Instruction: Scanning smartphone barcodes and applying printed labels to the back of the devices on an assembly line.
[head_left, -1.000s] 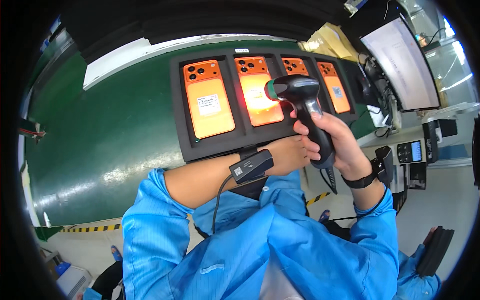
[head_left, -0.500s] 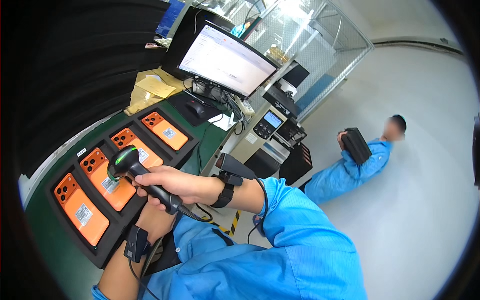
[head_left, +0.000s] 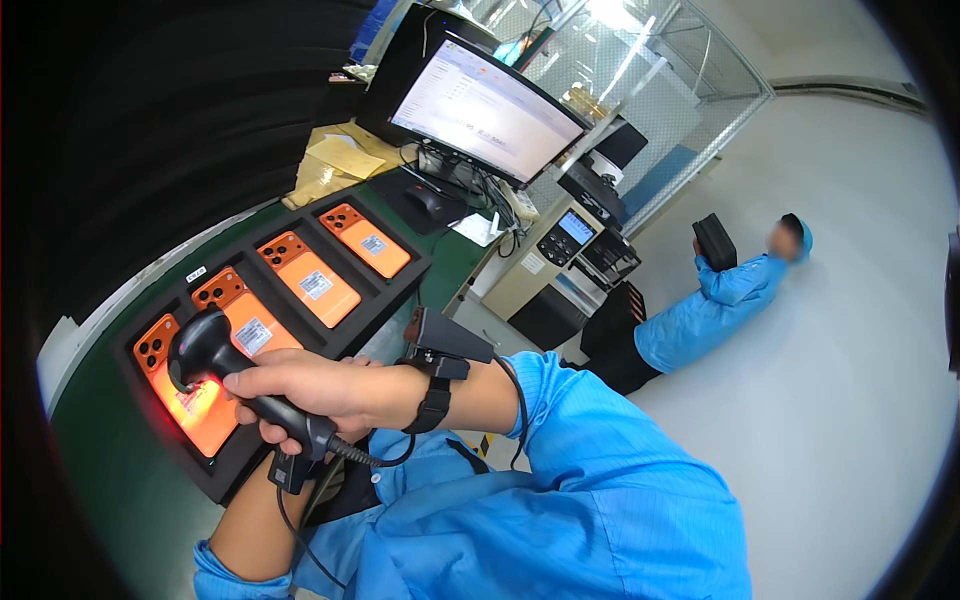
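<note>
My right hand (head_left: 305,385) is wrapped round the handle of a black corded barcode scanner (head_left: 208,342). The scanner's head hangs over the nearest orange phone (head_left: 212,432), and red light falls on that phone's label. This phone lies back up in a black foam tray (head_left: 398,297), beside a second phone (head_left: 253,333), a third phone (head_left: 313,287) and a fourth phone (head_left: 372,244), each with a white label. Behind my right wrist, a few fingertips of my left hand (head_left: 362,362) show by the tray's front edge; the rest is hidden, so its grip cannot be made out.
The tray rests on a green table (head_left: 90,430). Behind it are yellow paper envelopes (head_left: 345,157), a mouse (head_left: 428,204) and a monitor (head_left: 487,110). A beige machine (head_left: 545,260) stands to the right. Farther right, a person in blue (head_left: 700,315) carries a black case (head_left: 715,242).
The scanner has moved from above the second phone to the nearest one, and its green light has given way to red light on the label. My left fingertips now show past my right wrist.
</note>
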